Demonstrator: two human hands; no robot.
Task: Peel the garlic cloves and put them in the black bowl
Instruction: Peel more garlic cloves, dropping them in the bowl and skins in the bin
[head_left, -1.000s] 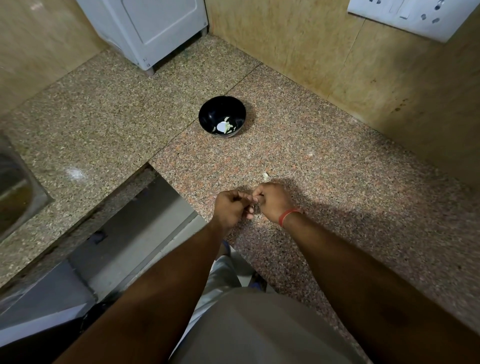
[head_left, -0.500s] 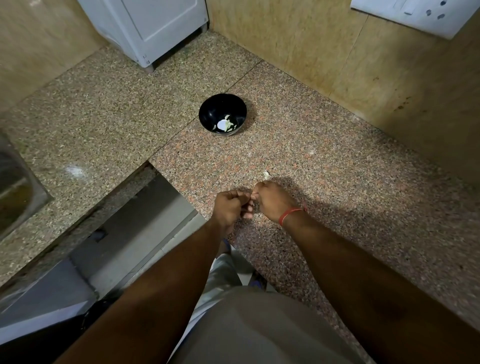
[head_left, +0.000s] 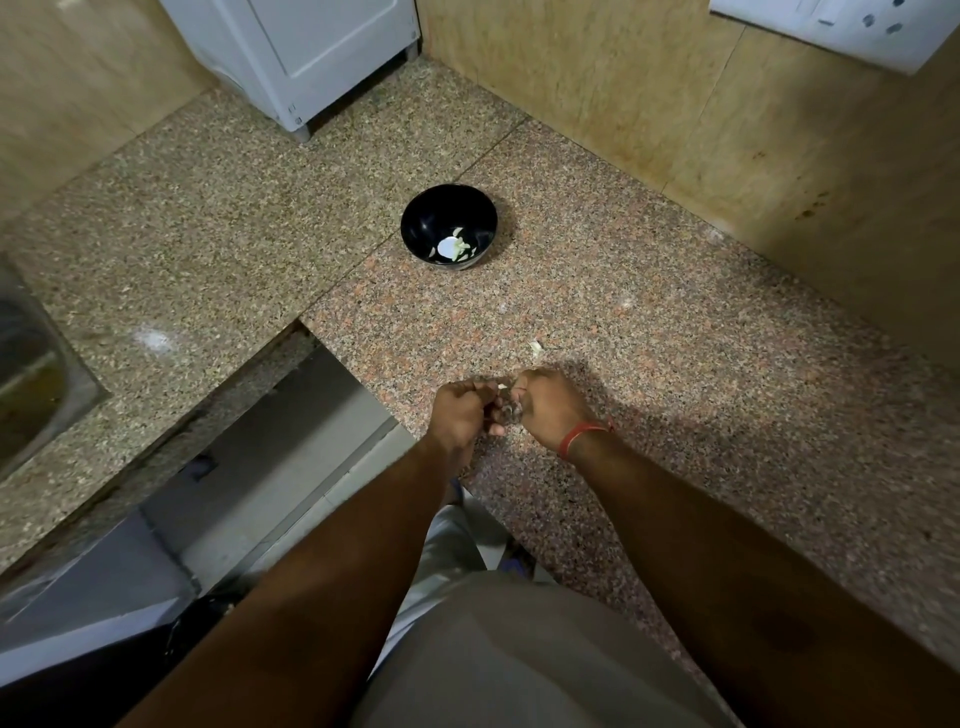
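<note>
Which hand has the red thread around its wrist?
The right hand: a red thread circles its wrist. The left hand, which meets it over the counter, has a bare wrist.

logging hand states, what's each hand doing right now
Left hand: fingers curled, pinching the garlic clove.
Right hand: fingers curled, pinching the same clove.

A speckled granite worktop (head_left: 675, 322) fills most of the frame. A white appliance (head_left: 306, 47) stands on it at the upper middle. A white socket panel (head_left: 831, 31) sits on the tan wall (head_left: 649, 93) at the upper right. Part of a steel sink (head_left: 31, 374) shows at the left edge.
</note>
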